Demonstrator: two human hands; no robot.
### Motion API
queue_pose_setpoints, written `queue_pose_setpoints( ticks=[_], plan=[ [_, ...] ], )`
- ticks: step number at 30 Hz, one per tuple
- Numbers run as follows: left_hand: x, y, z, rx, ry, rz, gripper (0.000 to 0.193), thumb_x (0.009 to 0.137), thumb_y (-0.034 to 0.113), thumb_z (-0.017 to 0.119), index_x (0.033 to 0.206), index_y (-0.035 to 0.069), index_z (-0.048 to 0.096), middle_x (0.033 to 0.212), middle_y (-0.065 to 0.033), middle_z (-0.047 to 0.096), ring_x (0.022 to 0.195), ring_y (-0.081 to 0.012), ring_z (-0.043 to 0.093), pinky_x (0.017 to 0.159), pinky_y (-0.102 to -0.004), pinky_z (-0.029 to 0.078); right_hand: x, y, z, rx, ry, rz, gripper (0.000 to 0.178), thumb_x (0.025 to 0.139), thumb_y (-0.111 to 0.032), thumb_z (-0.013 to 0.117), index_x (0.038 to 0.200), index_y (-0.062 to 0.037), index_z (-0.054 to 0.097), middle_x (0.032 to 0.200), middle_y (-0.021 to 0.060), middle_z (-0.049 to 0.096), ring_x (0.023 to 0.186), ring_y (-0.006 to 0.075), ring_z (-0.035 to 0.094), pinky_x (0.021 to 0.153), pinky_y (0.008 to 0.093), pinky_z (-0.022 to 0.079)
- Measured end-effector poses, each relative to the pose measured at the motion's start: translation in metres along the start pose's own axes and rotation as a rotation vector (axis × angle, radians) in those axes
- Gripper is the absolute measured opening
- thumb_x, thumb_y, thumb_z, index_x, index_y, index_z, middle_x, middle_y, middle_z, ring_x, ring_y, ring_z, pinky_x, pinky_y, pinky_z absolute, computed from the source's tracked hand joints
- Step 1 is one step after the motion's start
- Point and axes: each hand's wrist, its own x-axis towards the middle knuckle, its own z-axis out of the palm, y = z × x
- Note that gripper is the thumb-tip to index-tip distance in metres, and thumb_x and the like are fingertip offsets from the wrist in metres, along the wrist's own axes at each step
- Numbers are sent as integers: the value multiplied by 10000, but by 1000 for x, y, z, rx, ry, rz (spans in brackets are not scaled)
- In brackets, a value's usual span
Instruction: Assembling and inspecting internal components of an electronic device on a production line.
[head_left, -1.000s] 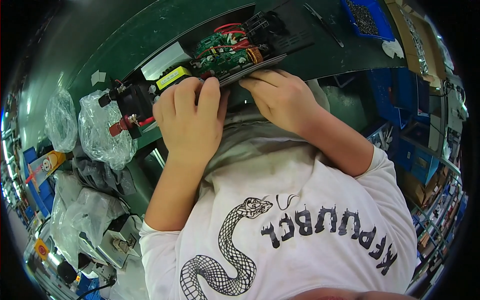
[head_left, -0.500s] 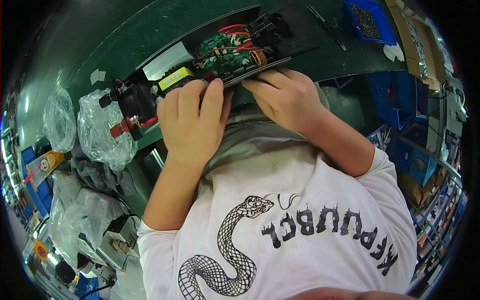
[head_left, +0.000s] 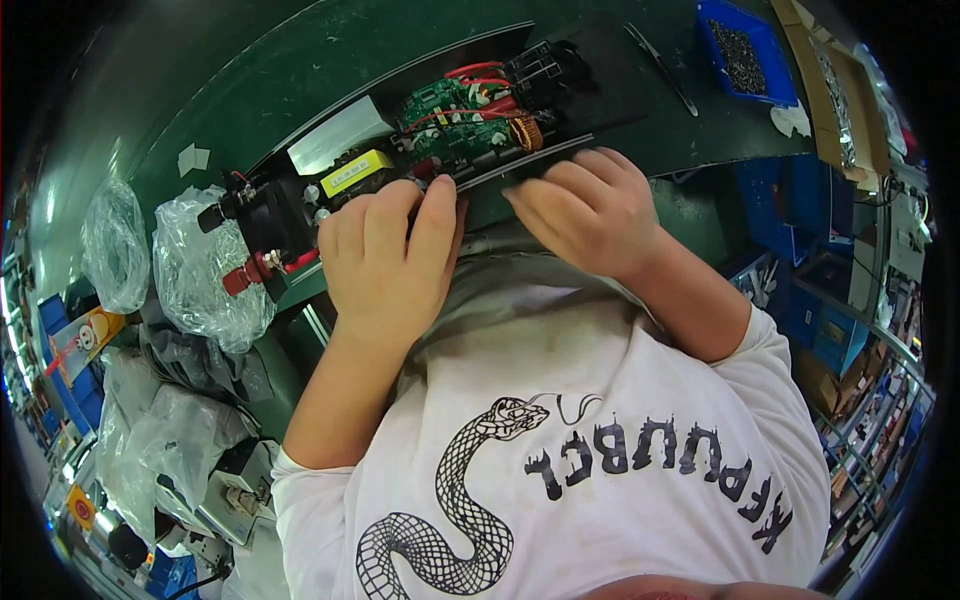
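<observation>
Where the green table spreads, an open black electronics housing lies along its near edge.
The left hand bends over the housing's near wall, thumb mostly hidden; the right hand curls just beside that wall, partly blurred; whether either pinches anything, I cannot tell. Inside sit a green circuit board, a yellow-wrapped transformer and a copper-wound coil.

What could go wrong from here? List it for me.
The long, open black casing lies close to the green tabletop's near edge; a push might slide it off. The left hand is beside the exposed rectangular yellow block and could knock it. The protruding red terminal might snag the crumpled clear plastic bag beside it.
</observation>
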Motion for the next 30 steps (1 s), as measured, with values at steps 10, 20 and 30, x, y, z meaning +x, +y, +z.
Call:
queue_pose_setpoints(
  ticks=[10,20,30],
  plan=[
    [-2,-2,-5,-54,-7,10,297,748,117,747,1039,108,691,966,-33,591,773,-204,547,635,-336,407,25,8,-12,-116,-34,26,392,641,-313,823,976,-186,665,1037,-23,593,993,197,569,891,371,350],
    [-4,-1,-10,-79,-92,-13,275,744,105,734,1016,107,695,963,-32,578,808,-200,542,662,-333,405,22,12,-8,-103,-29,15,329,612,-331,811,875,-204,658,879,-43,572,809,172,549,803,352,331],
    [3,2,-14,-126,-146,-90,305,727,98,780,1013,92,675,922,-41,589,784,-215,558,667,-351,411,23,12,-5,-58,-18,73,313,547,-267,798,822,-234,653,845,-63,563,760,150,526,778,335,316]
  ],
)
